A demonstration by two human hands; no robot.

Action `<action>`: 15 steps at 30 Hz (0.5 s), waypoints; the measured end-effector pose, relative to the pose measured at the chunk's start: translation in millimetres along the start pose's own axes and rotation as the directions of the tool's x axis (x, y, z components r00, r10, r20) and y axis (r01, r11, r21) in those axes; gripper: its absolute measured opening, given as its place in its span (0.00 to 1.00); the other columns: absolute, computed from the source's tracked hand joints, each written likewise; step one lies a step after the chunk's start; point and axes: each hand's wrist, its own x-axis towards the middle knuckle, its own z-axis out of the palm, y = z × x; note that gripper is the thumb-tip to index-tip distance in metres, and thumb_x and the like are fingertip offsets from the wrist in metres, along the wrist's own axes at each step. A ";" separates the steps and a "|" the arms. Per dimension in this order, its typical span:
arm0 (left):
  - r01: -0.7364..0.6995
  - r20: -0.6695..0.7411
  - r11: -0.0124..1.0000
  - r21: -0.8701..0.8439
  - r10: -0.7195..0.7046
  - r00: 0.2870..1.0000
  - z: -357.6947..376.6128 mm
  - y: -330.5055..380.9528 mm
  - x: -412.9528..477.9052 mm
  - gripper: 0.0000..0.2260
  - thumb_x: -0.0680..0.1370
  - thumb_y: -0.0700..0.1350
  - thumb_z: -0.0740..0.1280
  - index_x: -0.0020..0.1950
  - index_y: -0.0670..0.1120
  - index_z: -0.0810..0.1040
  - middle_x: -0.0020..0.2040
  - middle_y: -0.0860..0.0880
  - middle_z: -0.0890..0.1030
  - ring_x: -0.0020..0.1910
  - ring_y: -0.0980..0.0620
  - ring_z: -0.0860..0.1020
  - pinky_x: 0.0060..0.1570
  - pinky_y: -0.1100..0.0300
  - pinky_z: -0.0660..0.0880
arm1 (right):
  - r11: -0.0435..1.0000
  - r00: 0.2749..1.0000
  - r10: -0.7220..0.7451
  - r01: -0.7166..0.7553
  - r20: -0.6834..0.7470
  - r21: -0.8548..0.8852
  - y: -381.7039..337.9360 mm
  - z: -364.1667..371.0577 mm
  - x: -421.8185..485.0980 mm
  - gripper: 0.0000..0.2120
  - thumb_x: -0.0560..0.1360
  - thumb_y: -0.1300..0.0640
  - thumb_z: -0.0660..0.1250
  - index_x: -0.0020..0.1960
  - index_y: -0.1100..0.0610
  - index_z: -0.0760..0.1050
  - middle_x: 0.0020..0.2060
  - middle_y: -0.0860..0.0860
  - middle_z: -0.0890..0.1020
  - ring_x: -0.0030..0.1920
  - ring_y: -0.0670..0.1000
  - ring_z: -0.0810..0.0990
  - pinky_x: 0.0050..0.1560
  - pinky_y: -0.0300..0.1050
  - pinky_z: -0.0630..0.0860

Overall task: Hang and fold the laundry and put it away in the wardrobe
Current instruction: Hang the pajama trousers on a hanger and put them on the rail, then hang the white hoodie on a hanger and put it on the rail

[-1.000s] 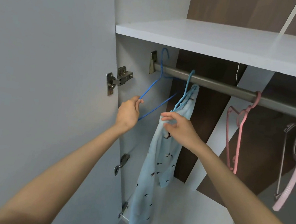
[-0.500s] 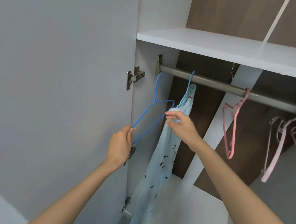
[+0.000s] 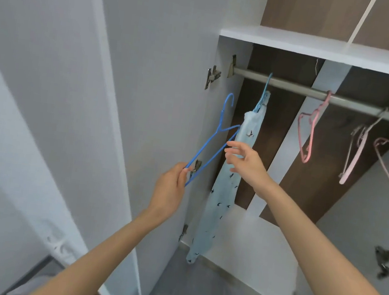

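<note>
Starting at the left, the open wardrobe door [image 3: 146, 91] is seen, pale grey, with a hinge [image 3: 212, 75] at its right edge. Just right of the door, an empty blue wire hanger [image 3: 216, 140] is pinched at its lower corner by the left hand [image 3: 170, 191], thumb and fingers closed on the wire; the hanger is tilted, hook uppermost, below the rail and off it. Next to it, the right hand [image 3: 245, 164] is held with fingers spread and loose, nothing gripped, just in front of the hanging garment; whether it is touched cannot be told. The light blue garment [image 3: 222, 193], printed with small dark birds, is hung on a second blue hanger [image 3: 265, 92] hooked over the metal rail [image 3: 295, 87] near its left end, under the white shelf [image 3: 325, 49]. Further right, a pink hanger [image 3: 310, 133] is hung on the rail, well apart from the garment, and more pale pink hangers [image 3: 361, 149] are seen at the far right, blurred.
</note>
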 end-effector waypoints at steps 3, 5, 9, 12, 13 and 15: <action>0.025 0.010 0.999 -0.038 -0.025 1.000 -11.2 4.3 -34.7 0.12 0.83 0.40 0.54 0.56 0.41 0.76 0.29 0.55 0.66 0.28 0.55 0.64 0.34 0.58 0.61 | 1.000 1.000 0.008 -0.009 0.025 0.021 -8.4 8.3 -31.5 0.20 0.80 0.57 0.62 0.71 0.53 0.65 0.59 0.50 0.77 0.58 0.53 0.77 0.56 0.49 0.77; 0.040 0.026 0.994 -0.098 -0.038 0.999 -18.3 5.9 -59.5 0.13 0.83 0.40 0.53 0.57 0.40 0.76 0.29 0.52 0.65 0.29 0.53 0.64 0.34 0.58 0.62 | 1.000 0.999 0.005 -0.006 0.033 0.027 -10.6 13.2 -54.4 0.22 0.80 0.57 0.62 0.72 0.51 0.62 0.60 0.50 0.76 0.58 0.52 0.77 0.57 0.49 0.77; 0.039 0.056 0.992 -0.119 -0.033 0.998 -31.3 8.8 -116.8 0.12 0.83 0.41 0.53 0.57 0.43 0.76 0.29 0.52 0.65 0.27 0.57 0.63 0.30 0.66 0.61 | 0.999 0.998 0.012 -0.015 0.054 0.046 -7.6 24.7 -106.9 0.25 0.80 0.56 0.61 0.75 0.49 0.58 0.56 0.48 0.76 0.52 0.49 0.77 0.52 0.44 0.76; 0.035 0.097 0.990 -0.135 -0.022 0.995 -39.2 13.6 -167.8 0.12 0.83 0.42 0.53 0.57 0.44 0.76 0.29 0.53 0.65 0.26 0.59 0.65 0.29 0.68 0.63 | 0.996 0.995 0.063 -0.067 0.072 0.054 -2.8 32.4 -148.7 0.27 0.80 0.55 0.61 0.76 0.50 0.56 0.54 0.51 0.78 0.49 0.50 0.78 0.49 0.41 0.75; 0.032 0.116 0.990 -0.140 -0.016 0.993 -40.9 16.7 -184.7 0.12 0.83 0.42 0.53 0.57 0.43 0.76 0.29 0.53 0.65 0.26 0.59 0.66 0.30 0.68 0.63 | 0.995 0.994 0.083 -0.087 0.074 0.051 -1.6 35.1 -162.3 0.27 0.80 0.55 0.61 0.76 0.50 0.56 0.54 0.51 0.78 0.51 0.52 0.79 0.51 0.42 0.75; 0.034 0.148 0.987 -0.154 -0.011 0.989 -42.4 22.2 -215.1 0.12 0.83 0.42 0.53 0.57 0.42 0.76 0.29 0.53 0.66 0.26 0.59 0.66 0.31 0.69 0.64 | 0.991 0.992 0.114 -0.117 0.061 0.063 1.1 40.7 -188.7 0.28 0.80 0.55 0.61 0.76 0.52 0.56 0.50 0.48 0.78 0.49 0.48 0.78 0.54 0.44 0.74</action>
